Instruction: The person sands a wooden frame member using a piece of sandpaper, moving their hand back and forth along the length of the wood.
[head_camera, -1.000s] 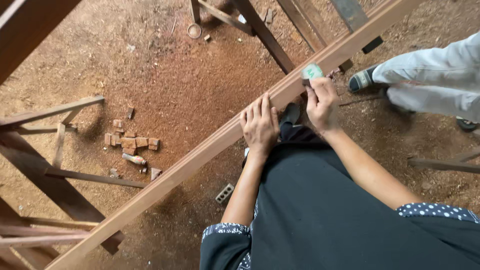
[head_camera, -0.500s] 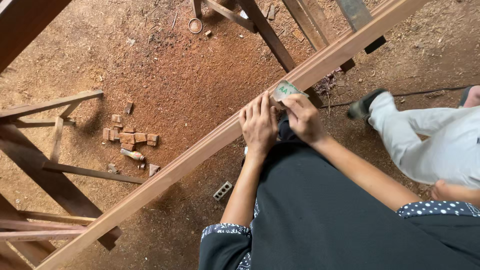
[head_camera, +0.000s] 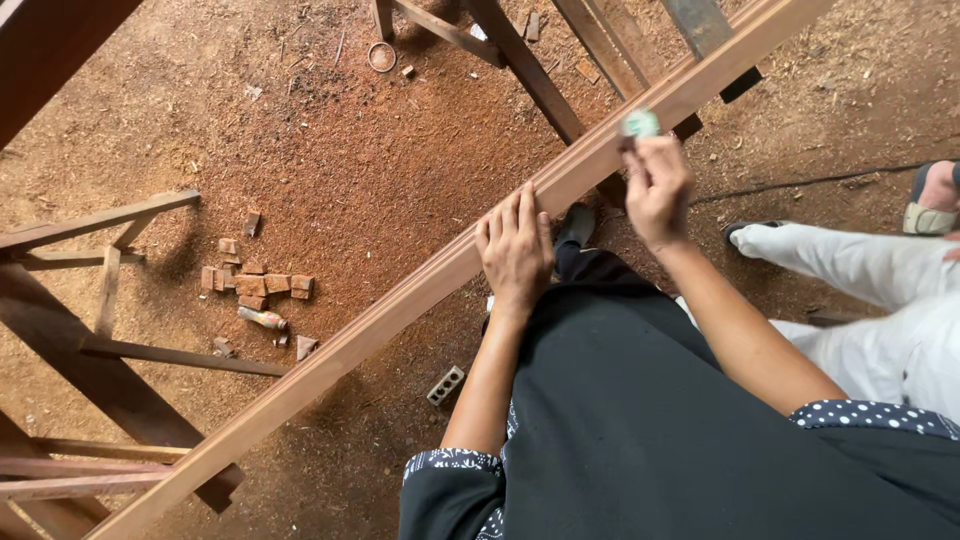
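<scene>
The long reddish-brown moulded wooden beam (head_camera: 420, 290) runs diagonally above the sawdust floor (head_camera: 330, 150). The left hand (head_camera: 515, 250) lies flat on it, fingers spread; the right hand (head_camera: 657, 190) pinches a small greenish sanding pad (head_camera: 640, 123) against it. Strokes along the grain under steady bracing would probably work best.

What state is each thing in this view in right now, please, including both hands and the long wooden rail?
Long wooden rail: lying slantwise, raised off the dirt floor.
Left hand: flat on the rail, fingers spread.
Right hand: closed on a small green pad, pressed to the rail.
Small wood blocks: scattered on the floor.
Another person's white-trousered leg: standing beside the rail.
</scene>
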